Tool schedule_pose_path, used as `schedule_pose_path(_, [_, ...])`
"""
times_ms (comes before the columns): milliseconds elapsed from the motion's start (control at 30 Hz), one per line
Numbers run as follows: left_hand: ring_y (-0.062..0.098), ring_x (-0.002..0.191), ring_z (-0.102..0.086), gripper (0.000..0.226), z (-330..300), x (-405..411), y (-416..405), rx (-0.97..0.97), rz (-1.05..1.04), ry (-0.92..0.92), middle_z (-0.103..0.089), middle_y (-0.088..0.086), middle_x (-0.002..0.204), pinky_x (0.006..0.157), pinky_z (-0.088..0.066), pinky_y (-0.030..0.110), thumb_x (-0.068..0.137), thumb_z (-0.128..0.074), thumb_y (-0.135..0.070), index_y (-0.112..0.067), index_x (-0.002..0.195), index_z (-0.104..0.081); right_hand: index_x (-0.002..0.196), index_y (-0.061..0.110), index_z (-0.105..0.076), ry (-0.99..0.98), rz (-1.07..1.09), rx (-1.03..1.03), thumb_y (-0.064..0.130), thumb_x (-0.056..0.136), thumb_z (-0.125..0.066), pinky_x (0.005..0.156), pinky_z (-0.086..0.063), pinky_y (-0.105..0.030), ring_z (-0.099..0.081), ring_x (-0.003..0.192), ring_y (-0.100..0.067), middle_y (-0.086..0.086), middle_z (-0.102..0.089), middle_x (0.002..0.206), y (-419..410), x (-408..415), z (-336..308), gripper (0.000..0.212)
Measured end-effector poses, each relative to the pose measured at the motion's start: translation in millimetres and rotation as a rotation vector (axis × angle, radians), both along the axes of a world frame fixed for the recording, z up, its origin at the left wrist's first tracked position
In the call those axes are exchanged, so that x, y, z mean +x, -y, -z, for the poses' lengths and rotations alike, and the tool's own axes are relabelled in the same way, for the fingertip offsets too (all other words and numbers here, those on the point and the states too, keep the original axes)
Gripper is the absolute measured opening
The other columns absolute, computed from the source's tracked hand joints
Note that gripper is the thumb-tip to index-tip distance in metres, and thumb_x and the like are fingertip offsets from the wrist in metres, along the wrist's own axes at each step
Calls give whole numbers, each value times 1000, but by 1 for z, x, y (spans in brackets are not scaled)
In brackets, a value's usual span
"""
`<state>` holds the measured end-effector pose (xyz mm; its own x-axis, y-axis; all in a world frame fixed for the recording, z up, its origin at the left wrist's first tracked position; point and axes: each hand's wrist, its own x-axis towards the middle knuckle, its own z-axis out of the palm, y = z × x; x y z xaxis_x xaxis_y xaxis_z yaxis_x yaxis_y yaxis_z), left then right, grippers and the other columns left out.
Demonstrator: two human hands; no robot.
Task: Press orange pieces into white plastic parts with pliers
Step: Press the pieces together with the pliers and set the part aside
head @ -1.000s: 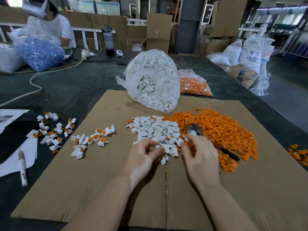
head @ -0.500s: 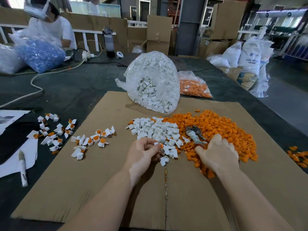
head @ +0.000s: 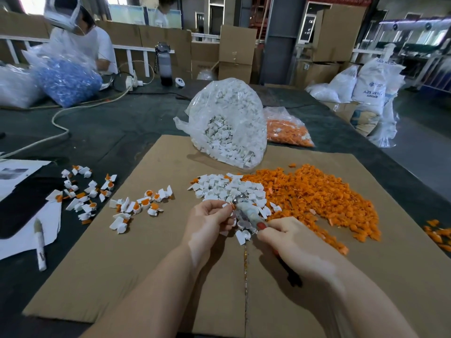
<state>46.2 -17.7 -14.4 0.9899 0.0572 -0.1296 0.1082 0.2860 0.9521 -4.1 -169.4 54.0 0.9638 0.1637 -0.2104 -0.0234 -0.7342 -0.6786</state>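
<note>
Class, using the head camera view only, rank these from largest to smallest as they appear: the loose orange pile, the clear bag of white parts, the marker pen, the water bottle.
1. Loose orange pile
2. Clear bag of white parts, nearly the same; farther away, so the order is unsure
3. Marker pen and water bottle look alike; the bottle is much farther

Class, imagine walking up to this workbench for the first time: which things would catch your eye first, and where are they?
Probably the orange pieces, heaped on the right of the cardboard sheet, beside a smaller pile of white parts. Behind them stands a clear bag of white parts. In front, the right hand holds pliers toward the left hand.
</note>
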Motion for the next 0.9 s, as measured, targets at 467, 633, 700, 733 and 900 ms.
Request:
schedule_pose_path(467, [4, 40, -49, 5, -7, -2, 0, -13, -25, -17, -54, 9, 62, 41, -42, 15, 91, -53, 2, 3, 95, -55, 71, 16, -36, -46, -50, -77, 19, 85, -50, 51, -24, -26, -32, 58, -14, 1, -37, 70, -9, 2, 1, 20])
schedule_pose_path(633, [5, 42, -50, 4, -4, -2, -2, 6, -34, -3, -55, 11, 65, 44, -44, 16, 90, -54, 2, 3, 93, -56, 72, 20, -33, -9, -3, -125, 20, 88, -49, 53, -26, -27, -35, 61, -14, 2, -39, 74, -14, 2, 10, 23])
schedule_pose_path(700, [4, 43, -50, 3, -2, -2, -2, 28, -43, 8, -55, 10, 65, 46, -44, 15, 91, -54, 1, 2, 92, -57, 71, 20, -33, -7, 14, -119, 18, 88, -49, 53, -27, -27, -35, 62, -15, 1, -39, 75, -15, 1, 11, 23])
schedule_pose_path(733, [4, 43, -50, 3, -2, -2, -2, 30, -44, 11, -55, 9, 64, 46, -44, 14, 91, -53, 2, 2, 91, -57, 71, 20, -33, -3, 19, -117, 18, 88, -50, 54, -27, -27, -35, 62, -15, 1, -39, 76, -15, 1, 12, 24])
schedule_pose_path(900, [5, 45, -51, 3, -1, -2, -1, 14, -42, 8, -55, 9, 63, 47, -45, 14, 91, -54, 2, 2, 93, -56, 71, 19, -33, -15, 24, -101, 19, 87, -51, 56, -28, -26, -34, 63, -14, 2, -38, 79, -14, 0, 11, 24])
